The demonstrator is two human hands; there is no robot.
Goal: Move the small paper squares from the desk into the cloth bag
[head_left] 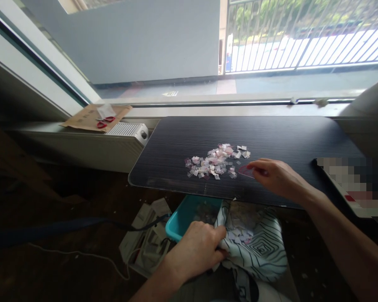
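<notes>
My right hand [272,176] is pinched over the dark tabletop [280,138], holding a small clear plastic piece with pinkish lines [246,171]. Left of it lies a loose pile of small white, clear and pink scraps [216,161]. Below the table's front edge, my left hand [203,243] is closed on the rim of a light cloth bag with dark line patterns [264,247]. Many paper-like scraps [239,224] fill the bag's mouth. Beside the bag stands a teal bin [178,222], its contents dim and partly hidden by my left hand.
Red-handled scissors [105,121] lie on a brown envelope [85,117] at the far left sill, near a white radiator [129,129]. A dark-edged, blurred-out object [337,180] sits at the table's right. White cables [91,253] and a pale container [145,251] are on the floor.
</notes>
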